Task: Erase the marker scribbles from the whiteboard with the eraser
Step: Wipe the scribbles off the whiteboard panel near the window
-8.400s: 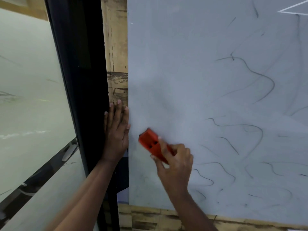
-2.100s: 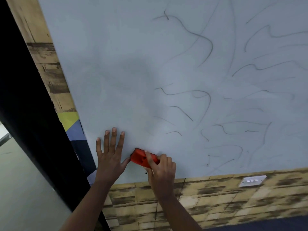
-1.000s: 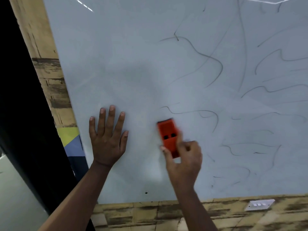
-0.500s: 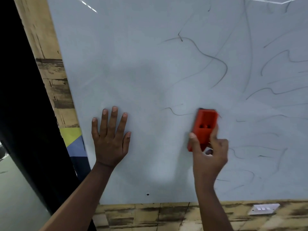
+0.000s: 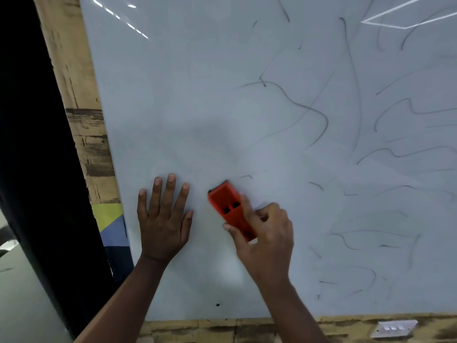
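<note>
since half a second ago i see the small orange plastic block eraser (image 5: 231, 212) has swung back left across the glossy white wall-mounted whiteboard (image 5: 197, 95), from beside the curl of scribble near the middle to a spot just right of my spread left hand; the loop it was sitting on is gone apart from a short tick above it. the left hand hasn't shifted.

head view, the only one i have: my right hand (image 5: 265, 237) grips the eraser, thumb along its lower left edge and index finger laid down its right side, the other fingers curled behind. the eraser lies flat on the board, tilted with its top end up and left, low on the board and a little left of centre. my left hand (image 5: 163, 220) is open, palm and straight fingers pressed flat on the board, near the eraser but not touching it. thin dark marker scribbles (image 5: 321, 120) still cover the right half and upper middle; the left part looks wiped.

handling, as i judge it: the eraser seems light and rigid, a hard shell likely with a soft pad underneath. i'd keep pinching the long sides near the lower end. the board looks slick, so it should glide easily; steady pressure matters more than force.
</note>
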Demonstrator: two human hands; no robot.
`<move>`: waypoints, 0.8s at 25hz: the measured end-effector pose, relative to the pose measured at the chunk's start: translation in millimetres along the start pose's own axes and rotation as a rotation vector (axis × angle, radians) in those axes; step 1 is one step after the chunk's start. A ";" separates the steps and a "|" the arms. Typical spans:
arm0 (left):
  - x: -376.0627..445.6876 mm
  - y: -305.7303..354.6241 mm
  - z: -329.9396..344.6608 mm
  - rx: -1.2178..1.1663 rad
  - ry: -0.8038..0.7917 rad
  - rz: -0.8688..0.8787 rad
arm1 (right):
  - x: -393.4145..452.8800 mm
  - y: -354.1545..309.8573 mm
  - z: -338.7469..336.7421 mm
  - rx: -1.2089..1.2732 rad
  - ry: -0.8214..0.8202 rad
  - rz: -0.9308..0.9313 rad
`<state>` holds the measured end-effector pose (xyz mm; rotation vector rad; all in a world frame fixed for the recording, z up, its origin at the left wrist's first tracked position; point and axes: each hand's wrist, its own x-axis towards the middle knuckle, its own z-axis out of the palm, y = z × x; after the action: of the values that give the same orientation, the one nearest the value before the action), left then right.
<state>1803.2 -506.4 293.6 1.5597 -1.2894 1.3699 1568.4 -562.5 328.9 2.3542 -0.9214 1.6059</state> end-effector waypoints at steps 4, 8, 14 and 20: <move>-0.7 0.2 0.6 0.003 0.006 0.006 | 47.5 25.1 -37.8 0.104 0.140 0.217; -0.8 0.5 1.1 0.010 0.015 0.011 | 76.8 46.2 -62.1 0.221 0.265 0.413; -1.5 1.4 1.8 -0.003 0.020 0.002 | 40.0 19.2 -33.4 0.054 0.023 0.109; 2.2 1.0 -4.3 -0.006 -0.013 -0.007 | -14.8 3.1 -0.4 -0.176 -0.173 -0.224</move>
<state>1800.9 -503.2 296.5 1.5704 -1.2936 1.3525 1562.8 -558.8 315.4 2.4012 -0.7603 1.2036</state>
